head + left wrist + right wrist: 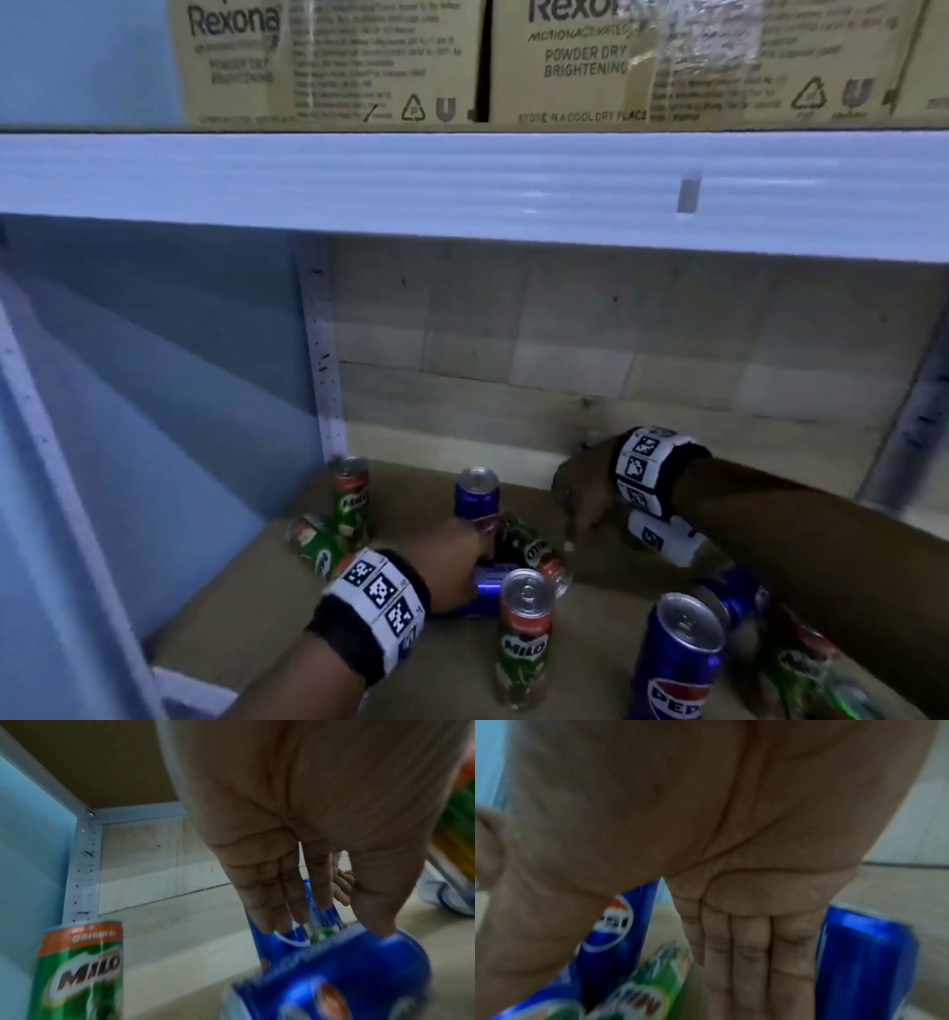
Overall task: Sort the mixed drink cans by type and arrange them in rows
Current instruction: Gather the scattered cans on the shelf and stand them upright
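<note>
Blue Pepsi can (334, 973) lay on its side on the brown shelf board (246, 606), the left hand (452, 555) gripping it with fingers (259, 902) and thumb curled round; green Milo cans (524, 637) stood and lay nearby, while the right hand (585, 493) hovered with fingers straight, holding nothing

so on the shelf board (246, 606) there's a milo can (350, 496) standing back left, another tipped can (313, 545) just in front of it, a pepsi can (476, 496) standing mid-back, and milo (524, 642) plus pepsi (678, 663) upright up front. boxes (328, 61) sit on the shelf above.
</note>
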